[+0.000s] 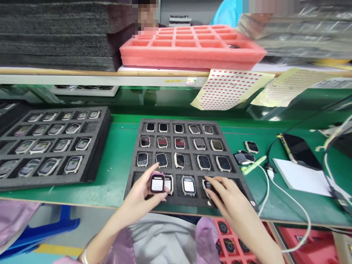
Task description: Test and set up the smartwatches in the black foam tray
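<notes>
My left hand [147, 189] holds a purple-cased smartwatch [157, 183] between thumb and fingers, its lit white screen facing up. The watch hovers over the front row of a dark grey foam tray [176, 200] and partly covers a lit pale-cased smartwatch [168, 184] there. Another lit smartwatch [188, 185] lies in the compartment between my hands. At the front row's right side, my right hand [224, 192] has its thumb and fingers around a smartwatch [206, 184], mostly hidden beneath them. Behind, several rows of dark-screened watches [204, 162] fill the tray's compartments.
To the left stands a second foam tray [96, 146] of watches. Loose watches [251, 146], a green pen-like tool [255, 164], white cables [295, 201] and a phone [301, 151] lie on the right. A shelf bears a pink foam tray [192, 55] and black foam stacks [60, 40].
</notes>
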Motion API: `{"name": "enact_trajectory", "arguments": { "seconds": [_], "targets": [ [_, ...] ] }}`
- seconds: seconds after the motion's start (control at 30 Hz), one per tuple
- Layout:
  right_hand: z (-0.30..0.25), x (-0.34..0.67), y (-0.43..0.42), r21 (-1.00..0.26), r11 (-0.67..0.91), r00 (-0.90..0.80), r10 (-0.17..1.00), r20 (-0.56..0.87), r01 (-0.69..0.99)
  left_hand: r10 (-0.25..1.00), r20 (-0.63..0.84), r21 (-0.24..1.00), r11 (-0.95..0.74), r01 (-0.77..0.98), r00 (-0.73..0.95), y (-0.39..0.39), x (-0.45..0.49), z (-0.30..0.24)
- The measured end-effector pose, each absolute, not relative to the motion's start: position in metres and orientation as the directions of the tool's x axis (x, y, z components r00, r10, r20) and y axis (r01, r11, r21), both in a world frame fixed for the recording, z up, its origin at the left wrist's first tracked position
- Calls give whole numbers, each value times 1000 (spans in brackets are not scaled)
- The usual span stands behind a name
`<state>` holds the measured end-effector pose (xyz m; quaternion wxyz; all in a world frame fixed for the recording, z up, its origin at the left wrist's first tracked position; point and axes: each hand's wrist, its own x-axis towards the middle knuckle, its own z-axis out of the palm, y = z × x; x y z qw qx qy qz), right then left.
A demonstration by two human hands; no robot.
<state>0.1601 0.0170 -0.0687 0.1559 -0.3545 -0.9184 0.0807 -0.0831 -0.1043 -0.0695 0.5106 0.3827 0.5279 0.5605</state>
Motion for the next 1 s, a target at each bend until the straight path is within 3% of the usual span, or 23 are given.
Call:
{"name": "enact_trajectory", "arguments": {
  "seconds": [0.07,0.13,0.27,0.37,0.5,0.63,0.77,0.9,1.0],
  "targets": [
    [-71,163,22,-392,681,-655,722,221,618,953,-57,991,91,101,-298,-111,-97,-71],
    [-72,165,27,-486,616,-602,771,210,620,938,40,914,104,391,-343,-117,-113,-72],
    [-66,165,35,-633,528,-605,788,116,566,987,93,668,38,744,-134,-120,-137,-67],
    [-57,162,39,-768,461,-634,768,93,445,996,77,549,-10,836,-39,-114,-144,-61],
    [-50,153,40,-959,195,-571,820,43,207,971,180,280,103,955,-157,-89,-146,-56],
    [-53,142,40,-998,-54,-470,881,-55,16,973,94,12,211,977,-211,-59,-140,-57],
    [-55,137,43,-992,-121,-473,876,-91,-34,970,54,-33,239,971,-237,-49,-131,-59],
    [-51,137,43,-964,-224,-584,805,-102,-140,950,94,-113,307,945,-297,-52,-126,-58],
    [-49,137,42,-941,-268,-637,767,-80,-205,964,80,-101,261,960,-253,-53,-127,-59]
  ]
}}
